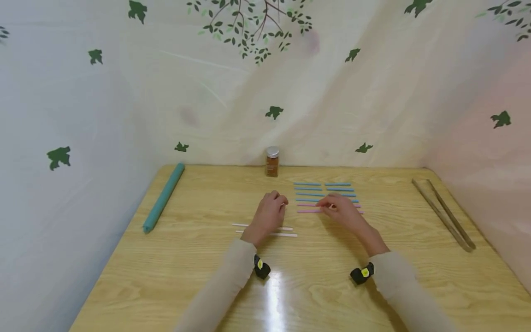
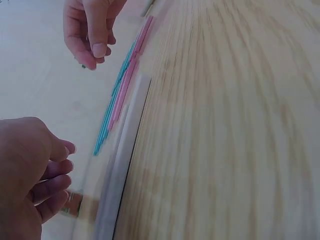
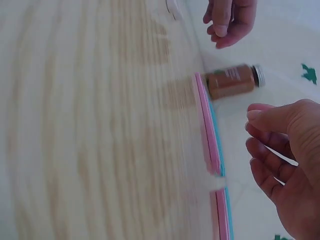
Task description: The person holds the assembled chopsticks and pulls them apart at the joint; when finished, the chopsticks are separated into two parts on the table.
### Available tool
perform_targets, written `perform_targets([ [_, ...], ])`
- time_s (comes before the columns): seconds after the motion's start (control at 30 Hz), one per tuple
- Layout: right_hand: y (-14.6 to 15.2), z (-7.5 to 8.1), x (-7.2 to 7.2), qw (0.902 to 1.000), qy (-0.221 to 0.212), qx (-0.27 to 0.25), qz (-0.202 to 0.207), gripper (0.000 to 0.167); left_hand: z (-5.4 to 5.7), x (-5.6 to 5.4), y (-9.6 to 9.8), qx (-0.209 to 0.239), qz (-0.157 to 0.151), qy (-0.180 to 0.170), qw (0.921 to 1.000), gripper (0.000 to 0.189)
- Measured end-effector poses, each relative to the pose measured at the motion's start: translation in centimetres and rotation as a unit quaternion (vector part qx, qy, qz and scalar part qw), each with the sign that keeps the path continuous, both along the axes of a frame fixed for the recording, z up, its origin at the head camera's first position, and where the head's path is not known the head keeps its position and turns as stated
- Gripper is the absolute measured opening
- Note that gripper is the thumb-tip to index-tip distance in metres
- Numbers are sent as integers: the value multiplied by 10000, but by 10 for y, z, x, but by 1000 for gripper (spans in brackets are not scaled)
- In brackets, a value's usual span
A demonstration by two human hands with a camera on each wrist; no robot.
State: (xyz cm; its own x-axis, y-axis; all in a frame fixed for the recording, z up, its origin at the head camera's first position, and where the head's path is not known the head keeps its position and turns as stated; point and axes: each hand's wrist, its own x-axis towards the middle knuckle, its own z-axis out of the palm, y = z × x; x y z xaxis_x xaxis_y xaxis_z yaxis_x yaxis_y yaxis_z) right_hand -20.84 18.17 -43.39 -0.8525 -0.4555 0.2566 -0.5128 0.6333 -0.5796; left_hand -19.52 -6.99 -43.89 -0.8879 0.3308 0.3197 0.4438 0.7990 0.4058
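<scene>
My left hand (image 1: 268,214) hovers over two thin white sticks (image 1: 285,235), its fingers loosely bent and nothing in them. Lying side by side, those sticks partly pass behind the left wrist in the head view. My right hand (image 1: 343,213) is above the right part of the pink sticks (image 1: 307,211) and hides some of their length. In the right wrist view, its thumb and fingers (image 3: 262,117) curve loosely around air. Blue sticks (image 1: 340,189) lie in two columns of rows just beyond the pink ones.
At the table's back edge stands a small jar (image 1: 272,167) of brown contents with a silver lid. A teal roll (image 1: 164,198) lies along the left side. On the right rests a long brown V-shaped tool (image 1: 440,215) like tongs. A leaf-patterned cloth (image 1: 232,124) surrounds the table.
</scene>
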Motion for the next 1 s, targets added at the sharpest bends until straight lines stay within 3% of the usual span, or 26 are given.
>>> perform_targets([
  [0.17,-21,1,5,9997,-117,-2,200,13,4,5,-21,92,-11,-192,9998,15],
  [0.37,-43,-1,11,9968,-503,109,619,14,8,13,-49,49,-121,-774,9969,14],
  [0.7,-68,-10,19,9882,-922,340,1171,13,8,18,-97,-153,-648,-1659,9839,5],
  [0.83,-73,-11,20,9880,-902,451,1172,7,5,19,-106,-152,-764,-1765,9812,4],
  [1.0,-78,-12,20,9888,-766,547,1161,8,-1,19,-108,-235,-799,-1568,9841,5],
])
